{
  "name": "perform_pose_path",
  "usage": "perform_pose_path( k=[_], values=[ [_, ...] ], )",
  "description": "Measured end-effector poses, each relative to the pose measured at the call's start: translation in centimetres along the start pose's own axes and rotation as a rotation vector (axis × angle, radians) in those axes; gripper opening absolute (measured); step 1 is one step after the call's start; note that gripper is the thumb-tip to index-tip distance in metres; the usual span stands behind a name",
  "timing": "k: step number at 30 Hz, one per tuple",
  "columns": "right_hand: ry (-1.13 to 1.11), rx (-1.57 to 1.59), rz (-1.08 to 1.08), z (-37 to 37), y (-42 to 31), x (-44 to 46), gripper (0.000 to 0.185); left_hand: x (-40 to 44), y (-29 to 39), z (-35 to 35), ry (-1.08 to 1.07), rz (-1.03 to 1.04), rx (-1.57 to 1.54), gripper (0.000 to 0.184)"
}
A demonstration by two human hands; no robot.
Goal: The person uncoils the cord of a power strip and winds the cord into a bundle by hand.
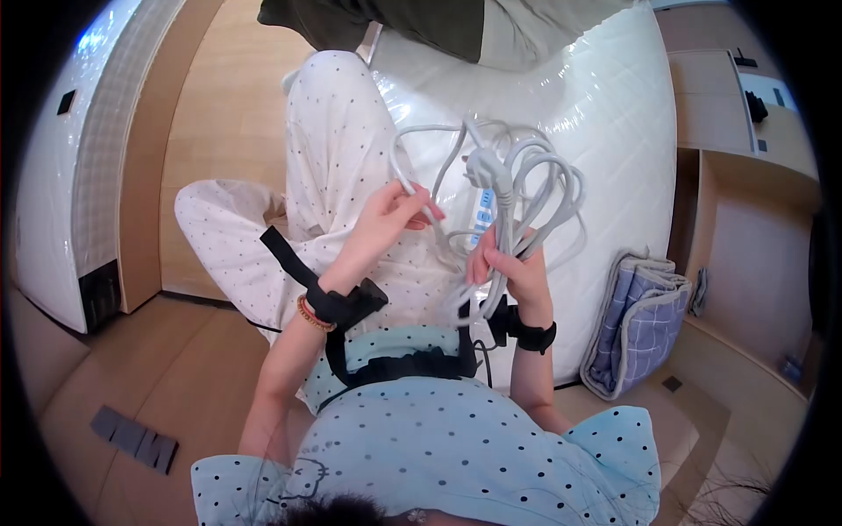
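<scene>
A grey-white power cord [553, 180] hangs in loose loops in front of me. My right hand [517, 267] is closed around the gathered loops, which stick out above and below the fist. The cord's plug [485, 167] rests at the top of the bundle. My left hand [399, 212] pinches a single strand of the cord between thumb and fingers, left of the bundle. Behind the loops shows part of a white power strip [481, 217] with blue markings; the cord hides the rest of it.
I sit on a plastic-wrapped white mattress [614, 175]. A folded blue checked quilt [638, 320] stands against its right side. Dark and beige fabric [438, 26] lies at the far end. Wooden shelving [754, 237] is on the right, a grey slab [134, 438] on the floor at left.
</scene>
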State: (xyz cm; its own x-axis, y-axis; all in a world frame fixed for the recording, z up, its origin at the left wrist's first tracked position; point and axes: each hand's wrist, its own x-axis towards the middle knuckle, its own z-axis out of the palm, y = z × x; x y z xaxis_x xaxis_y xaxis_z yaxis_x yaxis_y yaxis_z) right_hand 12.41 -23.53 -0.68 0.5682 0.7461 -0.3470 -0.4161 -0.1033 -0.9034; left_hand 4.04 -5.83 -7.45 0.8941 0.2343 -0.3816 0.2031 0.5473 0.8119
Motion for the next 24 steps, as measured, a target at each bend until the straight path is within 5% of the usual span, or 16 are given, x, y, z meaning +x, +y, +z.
perform_pose_path(
  k=[3,11,14,16,19,24],
  values=[
    [0.206,-0.254,-0.104,-1.3,0.0,0.3,0.013,-0.6,2.2,-1.0,-0.125,-0.088,0.100,0.024],
    [0.509,-0.100,-0.088,0.8,2.4,2.0,0.015,-2.4,5.4,1.3,-0.407,0.020,0.118,0.022],
    [0.426,-0.048,0.163,2.4,3.7,2.0,0.021,-2.3,5.9,2.8,-0.415,0.171,0.198,0.038],
    [0.297,0.105,0.081,3.1,3.9,2.0,0.035,-1.9,5.9,2.6,-0.437,0.217,0.375,0.050],
    [0.209,0.135,0.124,2.1,4.8,2.0,0.047,-1.6,5.4,2.6,-0.153,0.760,0.993,0.051],
    [0.203,0.122,0.186,1.5,4.7,1.4,0.045,-1.1,5.2,3.0,-0.172,0.734,0.797,0.044]
  ],
)
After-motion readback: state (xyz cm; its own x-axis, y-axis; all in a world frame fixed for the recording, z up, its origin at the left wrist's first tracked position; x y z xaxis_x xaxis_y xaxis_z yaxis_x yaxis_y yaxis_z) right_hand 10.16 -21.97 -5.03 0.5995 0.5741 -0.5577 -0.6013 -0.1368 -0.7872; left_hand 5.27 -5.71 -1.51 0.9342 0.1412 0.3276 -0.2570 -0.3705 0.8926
